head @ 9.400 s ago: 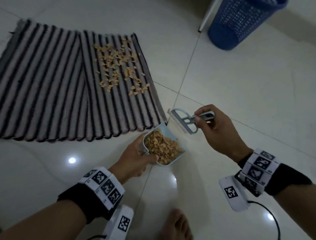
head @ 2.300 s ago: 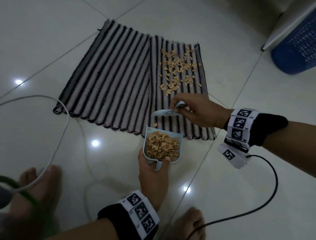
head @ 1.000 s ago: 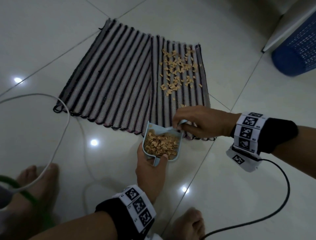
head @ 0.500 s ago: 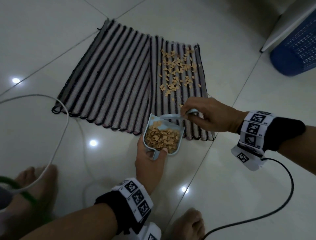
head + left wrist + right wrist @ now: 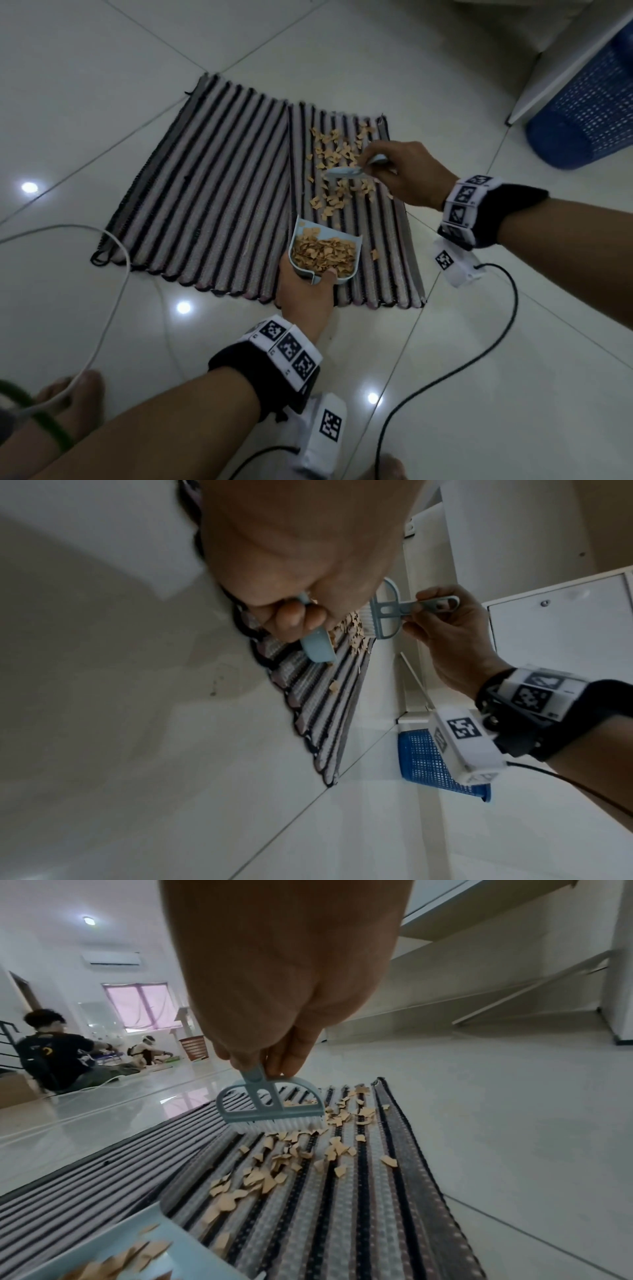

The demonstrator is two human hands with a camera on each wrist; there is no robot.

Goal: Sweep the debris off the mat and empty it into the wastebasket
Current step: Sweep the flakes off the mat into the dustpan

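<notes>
A striped mat [image 5: 219, 192] lies on the white tiled floor, with tan debris flakes [image 5: 337, 161] scattered over its right part. My left hand [image 5: 303, 291] grips the handle of a light blue dustpan [image 5: 325, 255], heaped with flakes and resting on the mat's near right part. My right hand [image 5: 399, 171] pinches the handle of a small light blue brush [image 5: 346, 172], whose white bristles [image 5: 277, 1125] touch the mat in the middle of the flakes [image 5: 274, 1164]. The blue wastebasket [image 5: 589, 113] stands at the far right, off the mat.
A white cable [image 5: 102, 308] curves over the floor at the left and a black cable [image 5: 479, 349] trails from my right wrist. My bare feet [image 5: 68, 404] are at the bottom edge. A white panel [image 5: 561, 58] leans beside the wastebasket. Other people [image 5: 58, 1053] sit far off.
My right hand has carried the brush from the dustpan's mouth up the mat into the flakes. The left hand has slid the dustpan further onto the mat.
</notes>
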